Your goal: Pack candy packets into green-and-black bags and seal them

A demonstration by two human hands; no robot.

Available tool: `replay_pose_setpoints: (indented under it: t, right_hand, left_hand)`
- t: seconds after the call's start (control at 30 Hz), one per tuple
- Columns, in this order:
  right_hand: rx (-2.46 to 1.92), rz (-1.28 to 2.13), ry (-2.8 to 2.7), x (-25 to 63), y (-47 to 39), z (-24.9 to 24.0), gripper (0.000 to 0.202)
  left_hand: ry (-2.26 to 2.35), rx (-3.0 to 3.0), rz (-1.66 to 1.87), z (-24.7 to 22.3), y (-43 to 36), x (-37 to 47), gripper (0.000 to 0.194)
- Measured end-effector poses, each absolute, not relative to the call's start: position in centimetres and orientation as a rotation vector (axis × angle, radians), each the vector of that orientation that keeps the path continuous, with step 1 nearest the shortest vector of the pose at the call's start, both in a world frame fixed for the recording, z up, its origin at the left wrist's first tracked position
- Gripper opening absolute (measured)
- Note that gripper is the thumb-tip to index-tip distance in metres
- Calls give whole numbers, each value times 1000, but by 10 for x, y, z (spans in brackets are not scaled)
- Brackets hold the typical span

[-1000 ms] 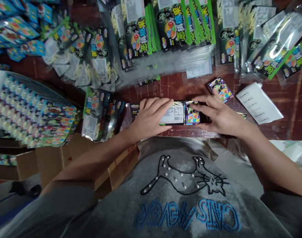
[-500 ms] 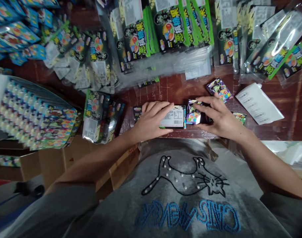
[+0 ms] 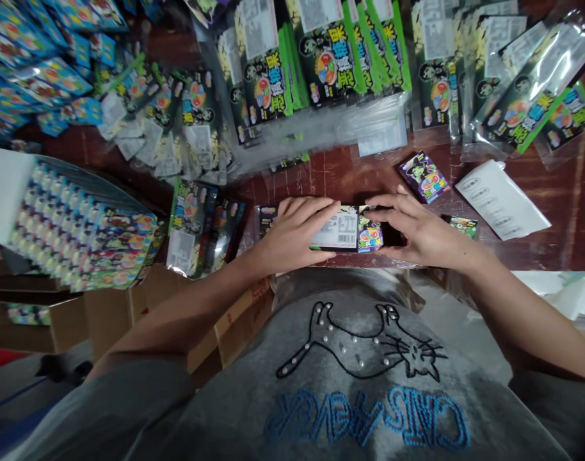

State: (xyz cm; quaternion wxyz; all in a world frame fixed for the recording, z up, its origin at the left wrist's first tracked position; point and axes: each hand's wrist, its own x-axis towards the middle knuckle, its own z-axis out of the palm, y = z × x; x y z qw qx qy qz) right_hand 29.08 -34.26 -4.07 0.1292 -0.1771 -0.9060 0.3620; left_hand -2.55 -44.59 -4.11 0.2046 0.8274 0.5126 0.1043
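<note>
My left hand [image 3: 299, 232] is closed over a dark candy packet [image 3: 341, 228] lying flat near the table's front edge. A white label with a barcode faces up on it, and the hand covers its left part. My right hand [image 3: 420, 234] grips a small purple candy box [image 3: 370, 230] between thumb and fingers. That box stands against the packet's right end; whether it is partly inside I cannot tell. Behind my right hand lies another purple candy box [image 3: 424, 177]. A small green-and-white packet [image 3: 460, 225] is partly hidden beside the wrist.
A folded white paper [image 3: 502, 200] lies to the right. Green-and-black packets [image 3: 328, 61] in clear bags line the back. At left are blue packets [image 3: 38, 57], two dark packets [image 3: 189, 211], a display box [image 3: 88, 224] with rows of small items, and a cardboard box [image 3: 112, 314] below.
My right hand has moved slightly left and brought the small purple box up against the right end of the packet. My left hand stays on the packet.
</note>
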Motion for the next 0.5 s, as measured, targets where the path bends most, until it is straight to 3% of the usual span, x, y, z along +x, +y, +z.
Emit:
replay_pose_setpoints:
  t: [0.2,0.37,0.5]
  right_hand:
    - [-721,827,-2650,295,-350,-35,60]
    - [-604,790,-2609,281,-370,-39,66]
    - [-618,973,-2542,285,-379,-38,90]
  left_hand:
    - [1569,2242,305,-39,-452,-23,92]
    - [1535,2288,342,-38,-452,-12,91]
    - [1467,2323,353,-38,-452,-9,91]
